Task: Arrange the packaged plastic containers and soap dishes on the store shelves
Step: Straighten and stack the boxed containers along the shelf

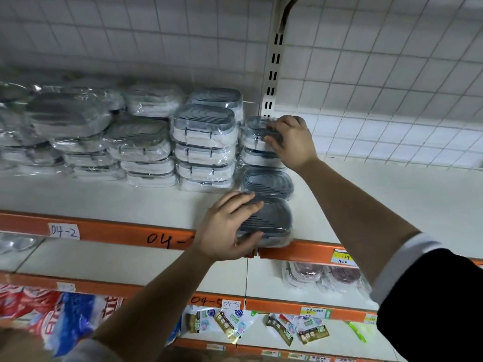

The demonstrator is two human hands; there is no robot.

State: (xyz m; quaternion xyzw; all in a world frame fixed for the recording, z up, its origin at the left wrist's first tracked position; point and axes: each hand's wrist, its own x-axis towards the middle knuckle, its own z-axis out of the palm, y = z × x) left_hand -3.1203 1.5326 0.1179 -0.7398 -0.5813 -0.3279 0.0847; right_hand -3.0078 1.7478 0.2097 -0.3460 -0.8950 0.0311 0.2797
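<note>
Two wrapped, grey-lidded dishes are lying loose near the front of the shelf [366,205]. I am watching the left hand [227,228] gripping the front soap dish [271,223], which is sitting at the very edge above the orange rail [104,229]. Its fingers are lying close together across the lid, and the thumb is curling under the near side. Just behind, the second dish [269,182] is lying flat. Farther back, the right hand [291,142] is holding the top soap dish [254,125] of a short stack beside the upright [271,74], with its fingers curling over the lid. Taller stacks [206,142] are sitting to the left, against the wire grid [379,74].
</note>
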